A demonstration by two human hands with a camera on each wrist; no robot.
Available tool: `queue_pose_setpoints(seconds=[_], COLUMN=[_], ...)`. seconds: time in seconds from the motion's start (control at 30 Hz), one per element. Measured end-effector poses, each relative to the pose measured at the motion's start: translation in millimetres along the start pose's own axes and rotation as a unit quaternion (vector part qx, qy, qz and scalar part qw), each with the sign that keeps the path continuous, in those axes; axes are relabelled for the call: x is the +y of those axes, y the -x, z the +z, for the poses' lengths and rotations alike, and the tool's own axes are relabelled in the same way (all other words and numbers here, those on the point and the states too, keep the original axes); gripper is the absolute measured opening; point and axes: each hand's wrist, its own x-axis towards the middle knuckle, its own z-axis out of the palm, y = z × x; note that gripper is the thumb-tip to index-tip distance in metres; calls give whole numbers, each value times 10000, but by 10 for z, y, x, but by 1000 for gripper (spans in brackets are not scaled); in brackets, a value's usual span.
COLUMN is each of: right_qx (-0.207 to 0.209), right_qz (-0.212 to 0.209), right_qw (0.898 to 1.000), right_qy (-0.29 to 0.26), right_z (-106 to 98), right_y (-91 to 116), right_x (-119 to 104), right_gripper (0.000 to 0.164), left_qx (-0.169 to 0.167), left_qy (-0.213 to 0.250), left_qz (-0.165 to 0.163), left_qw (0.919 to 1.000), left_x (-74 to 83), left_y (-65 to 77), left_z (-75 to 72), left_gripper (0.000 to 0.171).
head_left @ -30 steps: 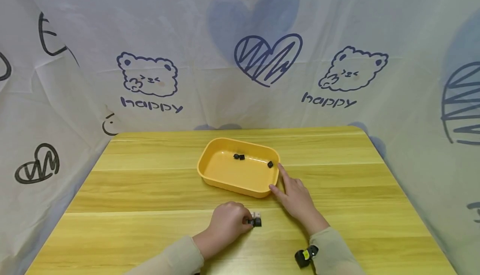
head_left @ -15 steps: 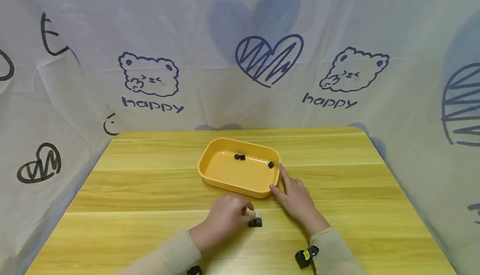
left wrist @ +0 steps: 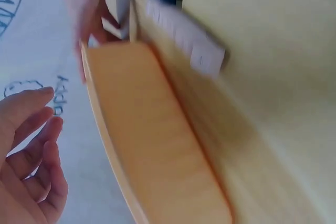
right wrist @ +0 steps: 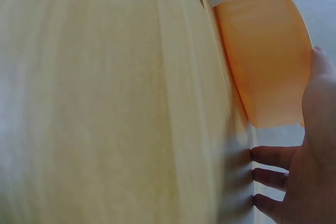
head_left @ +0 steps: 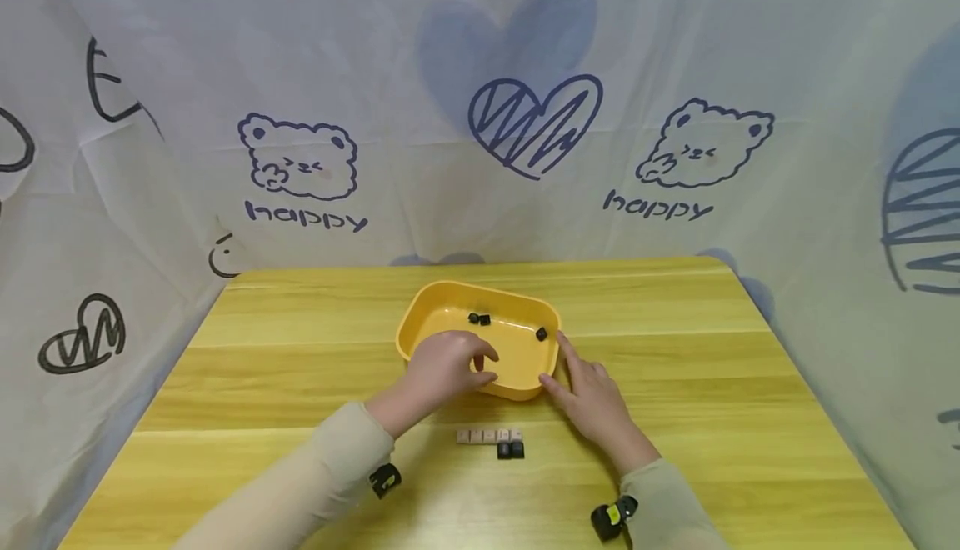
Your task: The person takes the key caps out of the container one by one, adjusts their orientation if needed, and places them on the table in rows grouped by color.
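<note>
In the head view a yellow plastic tray [head_left: 519, 358] stands on the table, with three small black keycaps inside, two [head_left: 478, 319] at the back wall and one [head_left: 542, 334] near the right end. My left hand [head_left: 448, 362] is over the tray's front rim, thumb and index finger apart, nothing between them; the left wrist view shows its fingers loosely bent. My right hand [head_left: 597, 404] touches the tray's right end, thumb at the front corner and fingers extended. In front of the tray lies a row of white keycaps [head_left: 483, 437], with two black keycaps [head_left: 511, 450] below its right end.
A wooden table [head_left: 675, 325] carries everything. White cloth [head_left: 480, 225] with printed bears and hearts hangs behind it and along the sides. Small black wrist cameras are strapped at the left cuff [head_left: 386, 480] and the right cuff [head_left: 612, 518].
My left hand has let go of a black keycap at the row and moved up and left to over the tray, uncovering the white row. My right hand has stayed at the tray.
</note>
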Motion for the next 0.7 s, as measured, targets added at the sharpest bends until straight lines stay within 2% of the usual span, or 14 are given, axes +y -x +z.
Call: queue_pose_setpoints(seconds=[0.33, 0.47, 0.7], right_qx=[10, -6, 45], right_qz=[-36, -1, -31], right_qw=[10000, 10000, 10000], right_qy=[-37, -5, 40], right_z=[-19, -5, 4], right_y=[10, 7, 1], right_x=[-10, 6, 14], right_gripper=[78, 78, 79], left_qx=[-566, -635, -1090], left_qy=[-377, -409, -379], left_qz=[39, 33, -204], left_qw=[9977, 9971, 9931], left_x=[-414, -547, -709], left_y=[-315, -397, -533], left_z=[-48, 15, 177], left_gripper=[26, 30, 33])
